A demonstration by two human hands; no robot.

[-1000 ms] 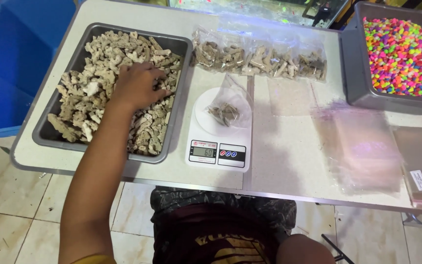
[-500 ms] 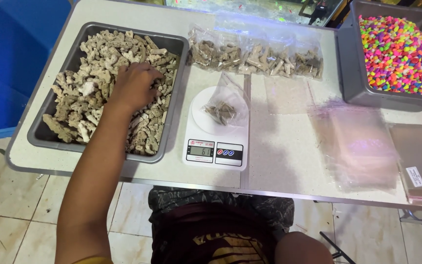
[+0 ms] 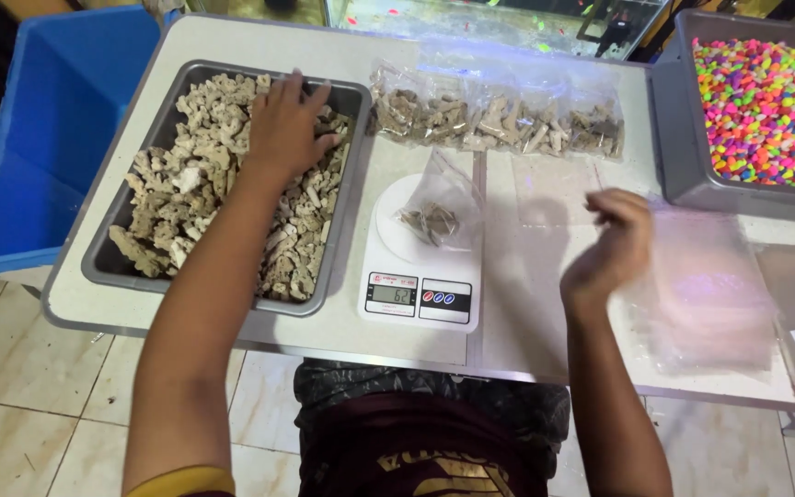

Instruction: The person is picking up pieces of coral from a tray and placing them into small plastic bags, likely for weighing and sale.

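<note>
Since half a second ago the right hand (image 3: pixel 611 241) has come into view, loosely curled above the bench (image 3: pixel 517 313), holding nothing visible. Left hand (image 3: pixel 282 129), fingers spread, presses on the coral rubble (image 3: pixel 195 198) in the grey tray (image 3: pixel 347 212), left of the bagged scale (image 3: pixel 423 253).

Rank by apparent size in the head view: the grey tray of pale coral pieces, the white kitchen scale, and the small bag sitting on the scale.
1. Grey tray, clearly largest.
2. White kitchen scale.
3. Small bag, smallest, resting on the scale's round platform.
</note>
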